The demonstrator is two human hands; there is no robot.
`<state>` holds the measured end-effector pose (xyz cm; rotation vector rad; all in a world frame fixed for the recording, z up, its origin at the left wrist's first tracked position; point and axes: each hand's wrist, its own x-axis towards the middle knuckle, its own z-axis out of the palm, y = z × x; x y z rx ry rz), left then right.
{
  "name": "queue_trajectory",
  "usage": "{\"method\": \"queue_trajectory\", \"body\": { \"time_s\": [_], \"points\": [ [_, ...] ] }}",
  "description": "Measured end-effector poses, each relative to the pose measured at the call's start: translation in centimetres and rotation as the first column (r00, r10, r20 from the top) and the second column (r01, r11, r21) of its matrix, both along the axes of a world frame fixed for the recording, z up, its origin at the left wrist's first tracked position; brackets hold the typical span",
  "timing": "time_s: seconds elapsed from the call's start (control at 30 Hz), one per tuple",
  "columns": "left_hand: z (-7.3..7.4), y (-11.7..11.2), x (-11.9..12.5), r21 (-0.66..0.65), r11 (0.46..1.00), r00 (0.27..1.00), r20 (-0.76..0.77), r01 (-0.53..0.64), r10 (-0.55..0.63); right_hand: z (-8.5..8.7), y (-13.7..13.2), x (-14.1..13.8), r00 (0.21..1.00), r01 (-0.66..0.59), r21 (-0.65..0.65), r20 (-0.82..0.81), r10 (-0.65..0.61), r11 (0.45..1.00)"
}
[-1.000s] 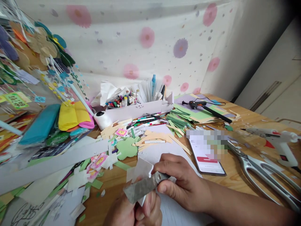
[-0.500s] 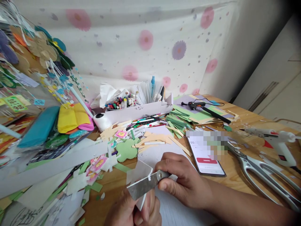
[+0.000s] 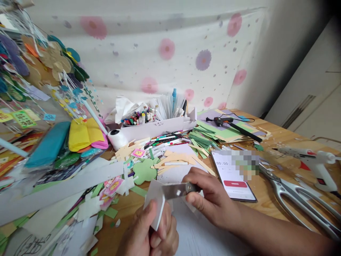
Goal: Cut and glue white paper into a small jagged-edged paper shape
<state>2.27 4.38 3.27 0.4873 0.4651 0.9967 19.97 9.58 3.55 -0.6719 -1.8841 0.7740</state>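
Note:
Between the thumb and fingers of my left hand (image 3: 144,227) is a folded piece of white paper (image 3: 153,193), its crease pointing up toward me. My right hand (image 3: 210,199) is closed around the handle of a knife (image 3: 173,190) with a broad metal blade and a round pivot. The blade points left, its tip at the paper's folded edge; whether it is inside the fold I cannot tell. A small white scrap clings to the blade. Most of the handle is hidden by my fingers. Below both hands lies a white sheet (image 3: 197,234).
Right of my hands lie a phone (image 3: 231,177), large metal scissors (image 3: 290,192) and a white glue gun (image 3: 317,163). Paper scraps (image 3: 85,209) cover the left. Behind are a green paper flower (image 3: 144,170), a pen box (image 3: 157,128) and another, black glue gun (image 3: 226,122).
The knife has turned from slanting down across the paper to nearly level at the fold. My right hand has shifted slightly right, and the folded paper is tipped differently in my left hand.

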Motion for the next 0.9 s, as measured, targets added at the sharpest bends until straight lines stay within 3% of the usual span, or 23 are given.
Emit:
{"method": "queue_trajectory", "body": {
  "time_s": [0.1,0.2,0.3,0.4,0.47,0.57,0.73,0.9],
  "points": [
    [-0.1,0.2,-0.1,0.036,0.997,0.99,-0.118,-0.072,0.075,-0.8,0.3,0.1,0.988,-0.024,-0.179,-0.157,-0.005,0.983],
    [-0.2,0.5,-0.3,0.11,0.983,0.942,-0.289,-0.144,0.17,-1.5,0.4,-0.2,0.953,-0.198,-0.381,-0.291,0.086,0.903],
    [-0.3,0.6,-0.2,0.168,0.971,0.875,-0.427,-0.172,0.229,-1.4,0.2,-0.9,0.915,-0.316,-0.459,-0.378,0.139,0.83],
    [-0.5,0.5,-0.1,0.215,0.964,0.822,-0.514,-0.155,0.247,-0.8,-0.1,-1.4,0.91,-0.339,-0.513,-0.392,0.136,0.788],
    [-0.6,0.4,0.1,0.203,0.966,0.816,-0.525,-0.158,0.244,-0.4,-0.2,-1.4,0.924,-0.314,-0.516,-0.36,0.131,0.797],
    [-0.4,0.5,0.1,0.142,0.972,0.847,-0.477,-0.188,0.233,0.1,0.0,-0.7,0.954,-0.253,-0.431,-0.261,0.149,0.866],
    [0.6,0.5,0.0,-0.077,0.988,0.97,-0.218,-0.131,0.111,0.3,0.2,0.2,0.975,-0.201,-0.297,0.031,0.22,0.933],
    [0.9,0.4,-0.1,-0.165,0.984,0.997,-0.031,-0.07,0.066,-0.5,0.1,-0.2,0.975,-0.108,-0.211,0.17,0.145,0.972]
  ]
}}
